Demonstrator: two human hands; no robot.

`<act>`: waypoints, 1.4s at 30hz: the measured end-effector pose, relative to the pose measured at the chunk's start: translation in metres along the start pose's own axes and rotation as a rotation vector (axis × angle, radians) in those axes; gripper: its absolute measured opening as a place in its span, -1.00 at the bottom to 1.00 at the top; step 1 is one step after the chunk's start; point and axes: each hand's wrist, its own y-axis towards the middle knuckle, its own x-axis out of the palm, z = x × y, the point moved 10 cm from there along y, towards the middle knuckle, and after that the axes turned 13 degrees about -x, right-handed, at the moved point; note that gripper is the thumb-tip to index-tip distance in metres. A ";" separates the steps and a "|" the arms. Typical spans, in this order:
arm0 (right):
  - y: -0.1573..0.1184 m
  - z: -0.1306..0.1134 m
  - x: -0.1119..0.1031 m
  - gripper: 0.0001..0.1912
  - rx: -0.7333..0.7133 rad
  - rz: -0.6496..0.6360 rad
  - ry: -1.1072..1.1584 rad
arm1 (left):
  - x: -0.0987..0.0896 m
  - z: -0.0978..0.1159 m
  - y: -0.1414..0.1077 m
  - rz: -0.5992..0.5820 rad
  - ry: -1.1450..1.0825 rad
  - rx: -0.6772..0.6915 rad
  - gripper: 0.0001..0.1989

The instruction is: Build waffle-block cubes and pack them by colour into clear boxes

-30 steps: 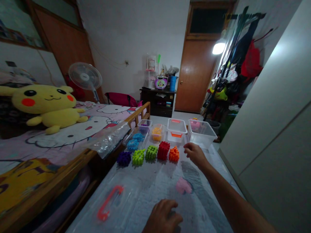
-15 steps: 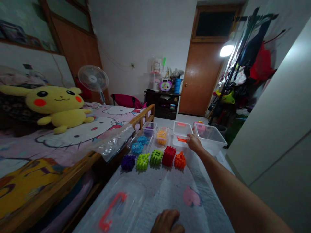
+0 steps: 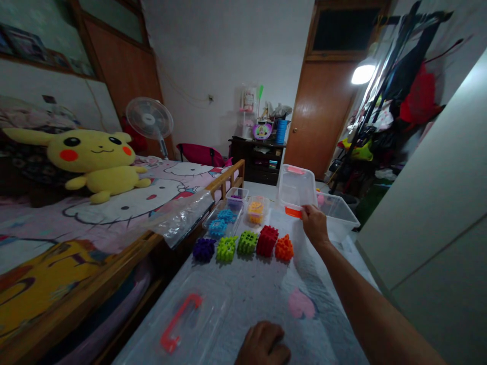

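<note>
My right hand (image 3: 315, 224) grips the near edge of a clear plastic box (image 3: 297, 186) beside its orange latch (image 3: 292, 212). The box is tilted, its far end raised. Close to the bottom edge, my left hand (image 3: 262, 343) rests on the cloth with curled fingers and nothing visible in them. Between the hands stands a row of interlocking-block cubes: dark purple (image 3: 204, 250), lime green (image 3: 227, 249), green (image 3: 247, 243), red (image 3: 267, 241) and orange (image 3: 284, 248). Left of my left hand lies a clear lid (image 3: 213, 299) with a red handle (image 3: 180, 324).
An open clear bin (image 3: 340, 209) stands at the table's right. Small clear containers hold blue pieces (image 3: 217, 228), yellow pieces (image 3: 256, 211) and purple pieces. Along the left runs a wooden bed rail (image 3: 125, 263) with plastic wrap (image 3: 186, 215) over it; a yellow plush toy (image 3: 110, 178) sits on the bed.
My right hand has raised the clear plastic box, tipping its far end up from the table. The left hand stays nearly where it was. The view has shifted slightly.
</note>
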 end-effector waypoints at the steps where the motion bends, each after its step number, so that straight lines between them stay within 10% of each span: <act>1: -0.004 -0.008 -0.014 -0.72 -0.017 0.025 0.007 | -0.005 0.002 0.002 0.007 -0.013 0.000 -0.93; 6: -0.058 -0.048 -0.085 -0.80 -0.134 0.126 0.088 | -0.043 0.016 0.016 -0.061 -0.303 -0.028 -0.89; 15: -0.156 -0.083 -0.160 -0.85 -0.264 -0.080 0.205 | -0.092 0.000 0.026 -0.009 -0.663 -0.484 -0.88; 27: -0.190 -0.077 -0.112 -0.75 -0.236 -0.521 0.438 | -0.107 -0.029 0.002 0.063 -0.933 -0.920 -0.19; 32: -0.196 -0.073 -0.094 -0.76 -0.163 -0.515 0.436 | -0.099 -0.031 -0.005 -0.041 -0.984 -0.889 -0.19; 42: -0.247 -0.111 -0.102 -0.61 -0.121 -0.719 0.563 | -0.109 -0.053 0.009 0.137 -1.129 -0.965 -0.27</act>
